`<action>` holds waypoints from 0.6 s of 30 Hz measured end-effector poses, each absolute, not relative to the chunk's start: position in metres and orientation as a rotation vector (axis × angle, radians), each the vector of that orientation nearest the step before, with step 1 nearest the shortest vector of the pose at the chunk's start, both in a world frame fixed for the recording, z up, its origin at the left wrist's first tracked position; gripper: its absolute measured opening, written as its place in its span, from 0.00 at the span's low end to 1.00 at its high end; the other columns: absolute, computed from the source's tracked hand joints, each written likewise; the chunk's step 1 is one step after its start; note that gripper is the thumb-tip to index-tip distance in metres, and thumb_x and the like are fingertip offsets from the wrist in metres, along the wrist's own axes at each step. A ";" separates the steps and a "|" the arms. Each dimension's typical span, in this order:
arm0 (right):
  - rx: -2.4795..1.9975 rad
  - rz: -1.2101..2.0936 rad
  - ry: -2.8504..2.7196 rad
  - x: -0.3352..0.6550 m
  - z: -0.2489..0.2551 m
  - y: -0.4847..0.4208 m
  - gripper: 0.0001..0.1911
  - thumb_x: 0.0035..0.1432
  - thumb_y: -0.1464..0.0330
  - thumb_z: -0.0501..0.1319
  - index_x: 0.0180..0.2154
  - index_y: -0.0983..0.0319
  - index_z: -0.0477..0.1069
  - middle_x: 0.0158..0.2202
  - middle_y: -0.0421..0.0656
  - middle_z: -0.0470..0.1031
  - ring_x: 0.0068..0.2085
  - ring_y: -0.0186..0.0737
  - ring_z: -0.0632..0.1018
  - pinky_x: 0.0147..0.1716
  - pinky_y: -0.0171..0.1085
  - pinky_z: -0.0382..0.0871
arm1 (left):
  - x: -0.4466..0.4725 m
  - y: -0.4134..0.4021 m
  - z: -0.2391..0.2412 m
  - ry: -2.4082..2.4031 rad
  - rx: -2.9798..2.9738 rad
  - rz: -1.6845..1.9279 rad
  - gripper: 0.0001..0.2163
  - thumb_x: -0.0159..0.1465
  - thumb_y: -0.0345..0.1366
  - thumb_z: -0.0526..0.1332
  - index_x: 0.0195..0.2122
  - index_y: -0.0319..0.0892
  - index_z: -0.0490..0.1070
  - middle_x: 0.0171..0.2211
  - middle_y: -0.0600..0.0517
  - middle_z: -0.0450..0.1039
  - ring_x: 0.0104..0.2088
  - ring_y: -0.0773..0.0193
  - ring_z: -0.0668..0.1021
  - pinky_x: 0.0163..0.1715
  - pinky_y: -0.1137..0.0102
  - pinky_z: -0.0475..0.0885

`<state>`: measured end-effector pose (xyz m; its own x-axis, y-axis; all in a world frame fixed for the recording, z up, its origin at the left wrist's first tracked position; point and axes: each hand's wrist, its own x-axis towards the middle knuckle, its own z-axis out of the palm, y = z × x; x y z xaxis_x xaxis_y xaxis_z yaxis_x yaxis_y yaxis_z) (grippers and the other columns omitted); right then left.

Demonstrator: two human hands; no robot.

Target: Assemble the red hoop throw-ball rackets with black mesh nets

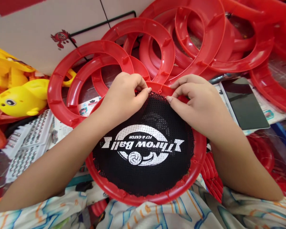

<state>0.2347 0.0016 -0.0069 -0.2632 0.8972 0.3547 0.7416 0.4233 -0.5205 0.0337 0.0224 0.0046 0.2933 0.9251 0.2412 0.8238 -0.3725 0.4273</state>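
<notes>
A black mesh net [143,178] with white "Throw Ball" lettering, upside down to me, covers the middle of a red plastic ring [197,159]. The ring rests against my lap. At its far rim, my left hand [127,95] pinches the net's edge between thumb and bent fingers. A short way to the right, my right hand [197,100] is closed at the same edge, its thumb on the mesh and its fingers curled over the rim. The net's near edge meets small tabs around the ring. My fingers partly hide the far edge.
Several loose red rings [90,47] overlap behind the work. A yellow fish-like toy [23,97] lies at left, above plastic trays [30,152] of small metal parts. A dark-screened phone or tablet [244,101] lies at right. A black metal rod [102,22] stands behind.
</notes>
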 end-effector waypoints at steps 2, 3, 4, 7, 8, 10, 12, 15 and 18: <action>-1.355 0.380 -1.990 0.244 -0.006 -0.004 0.07 0.57 0.71 0.64 0.26 0.61 0.72 0.40 0.44 0.78 0.39 0.41 0.79 0.44 0.45 0.75 | 0.030 0.022 0.009 1.610 2.323 0.646 0.06 0.63 0.34 0.61 0.29 0.42 0.74 0.32 0.50 0.78 0.35 0.60 0.77 0.38 0.66 0.71; -1.359 0.391 -1.949 0.249 -0.006 -0.008 0.06 0.58 0.69 0.64 0.28 0.60 0.74 0.40 0.44 0.78 0.39 0.41 0.79 0.42 0.43 0.75 | 0.027 0.021 0.011 1.619 2.309 0.628 0.06 0.63 0.34 0.61 0.29 0.42 0.73 0.31 0.51 0.78 0.34 0.61 0.77 0.37 0.66 0.71; -1.365 0.396 -1.924 0.254 -0.007 -0.012 0.06 0.59 0.68 0.64 0.29 0.60 0.74 0.40 0.43 0.78 0.39 0.40 0.79 0.41 0.43 0.75 | 0.024 0.021 0.014 1.630 2.296 0.606 0.06 0.62 0.33 0.62 0.28 0.43 0.73 0.30 0.52 0.78 0.33 0.61 0.77 0.36 0.67 0.71; -1.341 0.395 -1.954 0.265 -0.008 -0.024 0.06 0.60 0.67 0.65 0.30 0.60 0.76 0.42 0.43 0.78 0.43 0.42 0.79 0.44 0.43 0.75 | 0.017 0.020 0.022 1.643 2.298 0.528 0.05 0.62 0.33 0.62 0.29 0.43 0.72 0.28 0.53 0.76 0.31 0.62 0.76 0.34 0.67 0.70; -1.324 0.400 -1.983 0.266 -0.009 -0.027 0.06 0.59 0.67 0.65 0.31 0.60 0.77 0.43 0.44 0.78 0.44 0.43 0.79 0.46 0.44 0.74 | 0.017 0.019 0.024 1.631 2.325 0.521 0.04 0.62 0.33 0.62 0.29 0.43 0.73 0.29 0.53 0.76 0.31 0.63 0.77 0.35 0.67 0.71; -1.296 0.411 -2.025 0.265 -0.011 -0.030 0.05 0.59 0.66 0.65 0.33 0.61 0.79 0.44 0.46 0.77 0.47 0.45 0.79 0.50 0.45 0.74 | 0.018 0.019 0.026 1.571 2.420 0.545 0.04 0.63 0.32 0.61 0.31 0.43 0.74 0.32 0.53 0.77 0.35 0.62 0.77 0.39 0.67 0.72; -1.288 0.421 -2.046 0.260 -0.012 -0.030 0.06 0.59 0.66 0.65 0.34 0.62 0.80 0.45 0.47 0.77 0.48 0.46 0.79 0.50 0.46 0.74 | 0.024 0.019 0.025 1.453 2.537 0.573 0.05 0.64 0.32 0.60 0.35 0.42 0.76 0.37 0.50 0.79 0.41 0.59 0.78 0.48 0.64 0.71; -1.295 0.415 -2.042 0.252 -0.015 -0.028 0.06 0.59 0.68 0.65 0.32 0.63 0.79 0.47 0.49 0.76 0.48 0.46 0.78 0.51 0.46 0.74 | 0.034 0.022 0.021 1.216 2.640 0.485 0.07 0.65 0.36 0.60 0.39 0.44 0.77 0.45 0.48 0.78 0.50 0.53 0.76 0.55 0.56 0.67; -1.325 0.399 -2.003 0.246 -0.016 -0.027 0.05 0.58 0.70 0.64 0.30 0.60 0.77 0.47 0.46 0.76 0.47 0.45 0.78 0.51 0.47 0.74 | 0.042 0.027 0.018 1.061 2.624 0.367 0.06 0.65 0.37 0.61 0.38 0.47 0.78 0.46 0.50 0.78 0.52 0.53 0.76 0.55 0.55 0.66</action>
